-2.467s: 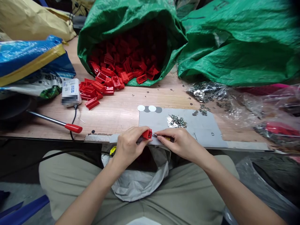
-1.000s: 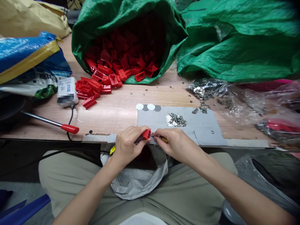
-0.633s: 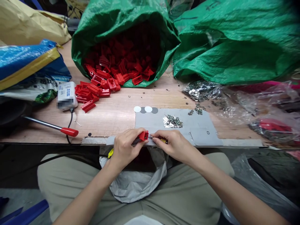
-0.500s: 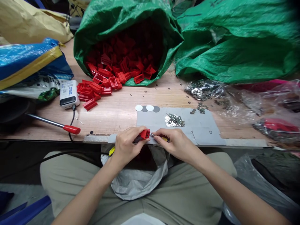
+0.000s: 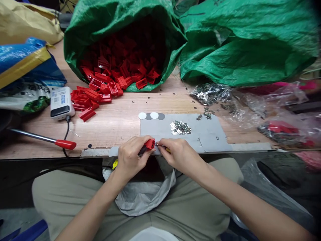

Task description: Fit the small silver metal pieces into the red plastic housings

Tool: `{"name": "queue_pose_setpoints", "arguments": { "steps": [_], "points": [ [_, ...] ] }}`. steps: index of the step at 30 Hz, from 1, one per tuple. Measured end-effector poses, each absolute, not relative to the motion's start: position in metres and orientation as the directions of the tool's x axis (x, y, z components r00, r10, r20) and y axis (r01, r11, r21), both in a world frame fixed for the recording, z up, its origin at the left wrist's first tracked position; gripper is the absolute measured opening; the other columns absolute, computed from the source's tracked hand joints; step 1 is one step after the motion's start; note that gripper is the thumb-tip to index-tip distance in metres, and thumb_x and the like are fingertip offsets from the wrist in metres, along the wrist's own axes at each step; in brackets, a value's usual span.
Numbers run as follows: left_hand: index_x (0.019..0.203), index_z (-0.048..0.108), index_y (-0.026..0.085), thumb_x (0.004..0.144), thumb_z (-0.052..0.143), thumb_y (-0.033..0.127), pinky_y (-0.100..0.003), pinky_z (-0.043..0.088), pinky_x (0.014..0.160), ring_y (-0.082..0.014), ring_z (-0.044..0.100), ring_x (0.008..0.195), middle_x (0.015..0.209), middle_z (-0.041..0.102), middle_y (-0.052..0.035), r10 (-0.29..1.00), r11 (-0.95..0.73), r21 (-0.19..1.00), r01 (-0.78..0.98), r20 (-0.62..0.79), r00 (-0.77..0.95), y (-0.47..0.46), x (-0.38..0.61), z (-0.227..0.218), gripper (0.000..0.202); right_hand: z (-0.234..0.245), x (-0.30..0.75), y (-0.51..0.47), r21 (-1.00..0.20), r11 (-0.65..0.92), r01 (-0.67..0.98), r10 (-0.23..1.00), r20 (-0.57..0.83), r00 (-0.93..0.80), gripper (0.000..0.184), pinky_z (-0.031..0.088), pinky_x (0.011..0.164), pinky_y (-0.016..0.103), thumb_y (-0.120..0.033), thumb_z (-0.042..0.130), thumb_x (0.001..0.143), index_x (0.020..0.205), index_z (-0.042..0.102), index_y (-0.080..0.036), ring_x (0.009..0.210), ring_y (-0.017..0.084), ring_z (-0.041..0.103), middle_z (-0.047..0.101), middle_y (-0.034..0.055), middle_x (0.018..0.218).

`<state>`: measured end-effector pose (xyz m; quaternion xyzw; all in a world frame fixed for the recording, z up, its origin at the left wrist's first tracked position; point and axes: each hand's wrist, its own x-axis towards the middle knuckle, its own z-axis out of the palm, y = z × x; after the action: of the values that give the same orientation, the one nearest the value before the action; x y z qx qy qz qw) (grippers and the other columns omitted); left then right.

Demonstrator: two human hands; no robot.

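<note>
Thumb and fingers of the left hand (image 5: 130,154) close narrowly around one red part (image 5: 150,144), leaving its end exposed toward the right. The right hand (image 5: 177,152) holds a slim tool (image 5: 167,149) in a pinch, thumb and forefinger near the metal shaft, with the yellow handle partly covered. The shaft points left at the exposed end of the red part; whether the tip enters it or only meets it cannot be told. A dark piece (image 5: 142,150) shows beside the red part within the left grip; its nature is unclear.

Both hands work at the front edge of the table (image 5: 120,124), over the near border of a grey sheet (image 5: 208,130). A pile of small metal pieces (image 5: 180,128) lies on the sheet, just beyond the hands.

Brace the red part firmly, so that it does not turn under the tool. Align the shaft with the exposed end and apply light, straight pressure; a tilted tip would probably slip. Position the left fingertips behind the end face, clear of the tip. If the tip wanders, steady both wrists against the table edge.
</note>
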<state>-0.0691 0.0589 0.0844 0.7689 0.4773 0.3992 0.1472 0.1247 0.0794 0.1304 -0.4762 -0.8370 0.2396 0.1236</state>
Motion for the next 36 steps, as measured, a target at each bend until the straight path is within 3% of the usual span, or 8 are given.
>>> {"name": "queue_pose_setpoints", "arguments": {
  "steps": [6, 12, 16, 19, 22, 24, 32, 36],
  "points": [
    [0.109, 0.063, 0.021, 0.090, 0.066, 0.024, -0.030, 0.052, 0.077, -0.0186, 0.069, 0.085, 0.096, 0.075, -0.0046, 0.851, -0.500, 0.612, 0.613, 0.479, 0.216, 0.060, -0.067, 0.084, 0.019, 0.124, 0.125, 0.074, -0.519, 0.442, 0.731, 0.858, 0.006, -0.514, 0.020, 0.038, 0.060, 0.025, -0.010, 0.049, 0.094, 0.082, 0.063, -0.017, 0.064, 0.017, 0.062, 0.067, 0.0042, 0.071],
    [0.106, 0.064, 0.022, 0.086, 0.071, 0.027, -0.031, 0.054, 0.081, -0.0194, 0.070, 0.088, 0.098, 0.075, -0.0054, 0.918, -0.386, 0.774, 0.502, 0.378, 0.123, 0.058, -0.069, 0.086, 0.022, 0.121, 0.140, 0.082, -0.745, 0.321, 0.585, 0.868, -0.015, -0.496, 0.018, 0.045, 0.060, 0.025, -0.023, 0.053, 0.096, 0.096, 0.070, -0.018, 0.065, 0.016, 0.063, 0.070, 0.0040, 0.077],
    [0.097, 0.059, 0.020, 0.080, 0.077, 0.035, -0.025, 0.054, 0.068, -0.0146, 0.067, 0.076, 0.087, 0.071, -0.0021, 0.996, 0.019, 0.999, -0.049, -0.024, -0.086, 0.053, -0.066, 0.105, 0.028, 0.122, 0.148, 0.073, -0.913, 0.128, 0.387, 0.910, -0.047, -0.413, 0.036, 0.043, 0.044, 0.022, -0.032, 0.049, 0.100, 0.133, 0.058, -0.019, 0.048, 0.010, 0.050, 0.063, -0.0001, 0.074],
    [0.089, 0.057, 0.016, 0.084, 0.073, 0.040, -0.014, 0.045, 0.051, -0.0078, 0.059, 0.063, 0.077, 0.065, -0.0020, 0.920, 0.347, 0.698, -0.627, -0.382, 0.084, 0.048, -0.062, 0.123, 0.029, 0.127, 0.143, 0.058, -0.917, 0.224, 0.329, 0.914, 0.080, -0.398, 0.041, 0.047, 0.050, 0.021, -0.028, 0.052, 0.099, 0.140, 0.053, -0.022, 0.057, 0.012, 0.056, 0.061, -0.0008, 0.074],
    [0.083, 0.061, 0.012, 0.086, 0.071, 0.037, -0.010, 0.038, 0.045, -0.0040, 0.051, 0.057, 0.071, 0.059, -0.0025, 0.794, 0.535, 0.288, -0.794, -0.492, 0.357, 0.043, -0.059, 0.134, 0.027, 0.135, 0.132, 0.045, -0.847, 0.394, 0.357, 0.876, 0.229, -0.425, 0.041, 0.050, 0.059, 0.021, -0.021, 0.057, 0.097, 0.138, 0.057, -0.027, 0.061, 0.011, 0.057, 0.064, -0.0009, 0.076],
    [0.081, 0.062, 0.010, 0.089, 0.068, 0.036, -0.009, 0.037, 0.044, -0.0036, 0.049, 0.055, 0.068, 0.056, -0.0027, 0.739, 0.582, 0.133, -0.802, -0.497, 0.454, 0.040, -0.058, 0.137, 0.028, 0.138, 0.126, 0.041, -0.808, 0.469, 0.356, 0.838, 0.280, -0.468, 0.045, 0.051, 0.063, 0.021, -0.017, 0.057, 0.097, 0.140, 0.057, -0.029, 0.063, 0.011, 0.060, 0.069, 0.0002, 0.083],
    [0.082, 0.065, 0.006, 0.099, 0.052, 0.035, -0.009, 0.038, 0.043, -0.0052, 0.049, 0.055, 0.067, 0.053, -0.0045, 0.669, 0.615, -0.075, -0.785, -0.479, 0.569, 0.029, -0.056, 0.141, 0.036, 0.142, 0.124, 0.042, -0.723, 0.630, 0.284, 0.720, 0.407, -0.562, 0.053, 0.052, 0.063, 0.019, -0.008, 0.052, 0.098, 0.146, 0.052, -0.030, 0.065, 0.011, 0.062, 0.066, 0.0001, 0.079],
    [0.083, 0.064, 0.005, 0.098, 0.056, 0.033, -0.010, 0.039, 0.042, -0.0058, 0.050, 0.054, 0.066, 0.054, -0.0043, 0.652, 0.601, -0.122, -0.790, -0.496, 0.573, 0.027, -0.056, 0.138, 0.033, 0.139, 0.126, 0.040, -0.544, 0.762, 0.351, 0.628, 0.492, -0.603, 0.056, 0.050, 0.055, 0.020, -0.007, 0.049, 0.098, 0.151, 0.047, -0.024, 0.062, 0.012, 0.060, 0.063, 0.0029, 0.077]
  ]
}}
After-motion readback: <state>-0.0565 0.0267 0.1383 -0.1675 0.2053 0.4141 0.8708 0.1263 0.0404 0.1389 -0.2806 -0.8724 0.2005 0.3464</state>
